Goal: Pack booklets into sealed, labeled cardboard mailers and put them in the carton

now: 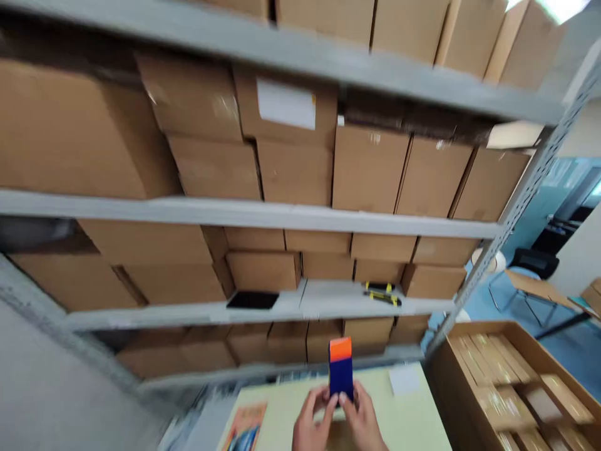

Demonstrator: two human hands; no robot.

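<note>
A small dark blue box with an orange top end [340, 369] stands upright between my two hands at the bottom centre. My left hand [313, 418] is closed on its lower left side, and my right hand [362, 416] holds its lower right side. Both thumbs press on the lower front of the box. Below the hands, a brown cardboard piece [340, 437] is partly visible on the pale yellow tabletop [404, 416]. The picture is somewhat blurred.
Ahead, a grey metal shelf [263, 213] carries cardboard boxes. Yellow-and-black tools [382, 294] and a flat black item [252, 300] lie on a lower level. An orange booklet [246, 426] and white paper [404, 379] are on the table. An open carton [441, 369] stands right.
</note>
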